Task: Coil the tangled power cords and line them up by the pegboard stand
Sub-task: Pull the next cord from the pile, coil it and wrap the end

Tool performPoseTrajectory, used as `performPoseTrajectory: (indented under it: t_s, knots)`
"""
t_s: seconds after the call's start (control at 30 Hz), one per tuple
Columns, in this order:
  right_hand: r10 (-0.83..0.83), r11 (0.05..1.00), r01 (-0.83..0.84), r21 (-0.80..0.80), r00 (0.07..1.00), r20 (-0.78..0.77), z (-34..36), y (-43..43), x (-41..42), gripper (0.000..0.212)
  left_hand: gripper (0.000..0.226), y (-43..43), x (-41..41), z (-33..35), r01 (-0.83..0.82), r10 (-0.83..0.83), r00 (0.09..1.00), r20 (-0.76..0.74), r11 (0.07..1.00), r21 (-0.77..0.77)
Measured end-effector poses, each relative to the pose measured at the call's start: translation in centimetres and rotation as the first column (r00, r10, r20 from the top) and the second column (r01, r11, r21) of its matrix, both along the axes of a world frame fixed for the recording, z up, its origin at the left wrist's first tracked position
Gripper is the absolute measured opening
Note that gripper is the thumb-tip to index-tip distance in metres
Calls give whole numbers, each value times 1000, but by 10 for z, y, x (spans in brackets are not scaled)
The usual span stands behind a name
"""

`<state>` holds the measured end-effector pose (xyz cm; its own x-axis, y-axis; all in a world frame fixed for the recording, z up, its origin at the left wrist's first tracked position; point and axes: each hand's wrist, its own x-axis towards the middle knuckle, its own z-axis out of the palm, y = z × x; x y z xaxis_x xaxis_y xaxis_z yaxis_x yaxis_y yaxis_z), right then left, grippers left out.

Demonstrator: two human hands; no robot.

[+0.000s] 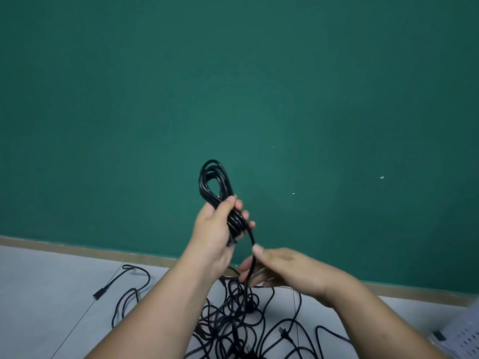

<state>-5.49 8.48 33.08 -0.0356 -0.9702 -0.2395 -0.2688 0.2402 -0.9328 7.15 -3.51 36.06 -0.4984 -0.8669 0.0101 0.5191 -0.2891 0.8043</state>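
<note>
One matte dark-green wall (311, 86) fills most of the view. It meets one pale grey tiled floor (51, 294) along a single tan baseboard strip (77, 248).

On the floor below the arms lies one tangled heap of thin black power cords (233, 320); how many cords are in it cannot be counted. One separate black cord with a block connector (129, 294) snakes across the tiles to the left, apart from the heap. One white perforated pegboard panel (464, 338) shows at the lower right edge.

Two bare hands are raised before the wall. The left hand (215, 234) wraps its fingers and thumb round the lower part of one coiled black power cord (212, 180), whose loops stand up above the fist. One free strand leaves the coil at the fingers, arcs down and passes through the right hand (282, 268), pinched between thumb and fingers, then drops into the heap.
</note>
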Motion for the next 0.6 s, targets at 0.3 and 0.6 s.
performPoseTrajectory:
  t_s: [0.3,0.6]
  knots:
    - [25,996,-60,-68,905,-425,-24,-15,4,12,3,-36,24,0,-357,500,846,185,788,-501]
    - [-667,627,174,-760,623,-408,38,4,-7,14,10,-25,21,1,79,306,836,456,754,-651]
